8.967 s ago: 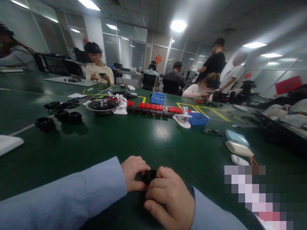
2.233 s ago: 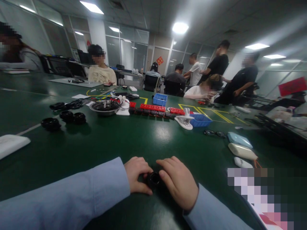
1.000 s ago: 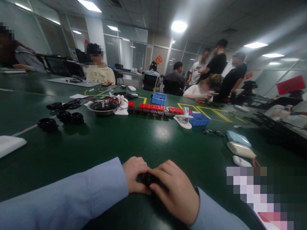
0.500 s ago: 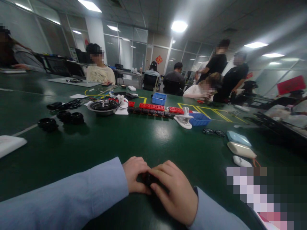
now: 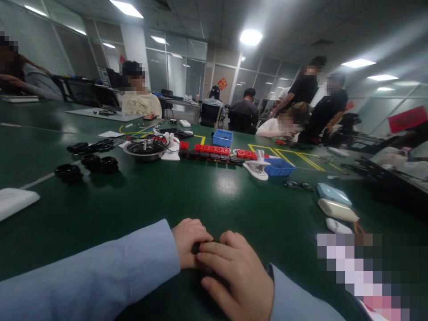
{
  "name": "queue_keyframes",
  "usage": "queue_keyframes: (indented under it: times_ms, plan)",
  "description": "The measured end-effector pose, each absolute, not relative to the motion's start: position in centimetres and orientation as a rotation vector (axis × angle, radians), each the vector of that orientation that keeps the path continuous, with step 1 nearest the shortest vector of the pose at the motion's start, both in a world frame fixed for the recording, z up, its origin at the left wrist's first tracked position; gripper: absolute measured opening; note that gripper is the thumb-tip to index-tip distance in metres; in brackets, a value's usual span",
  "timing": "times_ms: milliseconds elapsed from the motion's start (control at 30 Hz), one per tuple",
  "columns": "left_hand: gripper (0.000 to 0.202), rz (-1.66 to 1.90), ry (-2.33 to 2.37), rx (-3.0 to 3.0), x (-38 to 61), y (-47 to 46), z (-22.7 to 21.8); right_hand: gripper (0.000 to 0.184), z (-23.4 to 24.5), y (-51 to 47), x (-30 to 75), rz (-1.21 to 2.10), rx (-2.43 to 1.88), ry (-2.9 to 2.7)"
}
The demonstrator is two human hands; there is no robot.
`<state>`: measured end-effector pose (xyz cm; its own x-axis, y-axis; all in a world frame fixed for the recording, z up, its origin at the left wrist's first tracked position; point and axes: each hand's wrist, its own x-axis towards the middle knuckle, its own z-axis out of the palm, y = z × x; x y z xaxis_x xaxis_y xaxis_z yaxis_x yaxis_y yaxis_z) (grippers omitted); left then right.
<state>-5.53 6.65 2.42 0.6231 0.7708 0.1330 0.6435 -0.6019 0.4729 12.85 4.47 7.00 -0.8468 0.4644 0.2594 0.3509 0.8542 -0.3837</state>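
Head view: left hand (image 5: pixel 190 243) and right hand (image 5: pixel 234 274) both clasp small black part (image 5: pixel 197 245) on green counter (image 5: pixel 220 196), mid-fitting; next likely needs firm twist.

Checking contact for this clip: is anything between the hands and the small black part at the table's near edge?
Nothing visible is. The left hand and right hand close directly around the black part, which shows only as a sliver between the fingers.

Both hands met on the dark green table (image 5: pixel 214 196): the left hand (image 5: pixel 190 243) and right hand (image 5: pixel 237 276) closed over a small black round part (image 5: pixel 197 246), mostly hidden beneath the fingers.
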Motion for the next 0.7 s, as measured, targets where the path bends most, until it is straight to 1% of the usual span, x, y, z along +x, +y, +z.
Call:
queue_keyframes:
  times_ms: [67,167,300,467,533,600,667,700]
  plan:
    - [0.021,0.473,1.131,2.445,-5.5,6.6,2.4,0.017,6.9,4.4,12.9,0.465,-0.564,-2.678]
    - [0.022,0.480,1.145,2.409,-5.5,6.5,2.6,0.015,6.5,4.3,13.0,0.438,-0.498,-2.659]
    - [0.027,0.482,1.154,2.393,-5.5,6.6,2.6,0.028,5.9,4.5,13.1,0.344,-0.504,-2.627]
    - [0.032,0.498,1.146,2.407,-5.6,6.7,2.2,0.039,5.8,5.4,13.3,0.235,-0.738,-2.571]
    - [0.035,0.496,1.151,2.413,-5.7,6.7,2.0,0.041,5.9,5.9,13.5,0.248,-0.843,-2.558]
    - [0.039,0.490,1.153,2.421,-5.7,6.7,2.0,0.037,5.9,6.3,13.7,0.312,-0.913,-2.527]
    - [0.036,0.496,1.150,2.416,-5.7,6.7,2.1,0.032,5.7,6.6,13.8,0.394,-0.953,-2.487]
    - [0.033,0.502,1.148,2.409,-5.6,6.6,2.2,0.034,5.6,6.6,13.8,0.427,-0.962,-2.472]
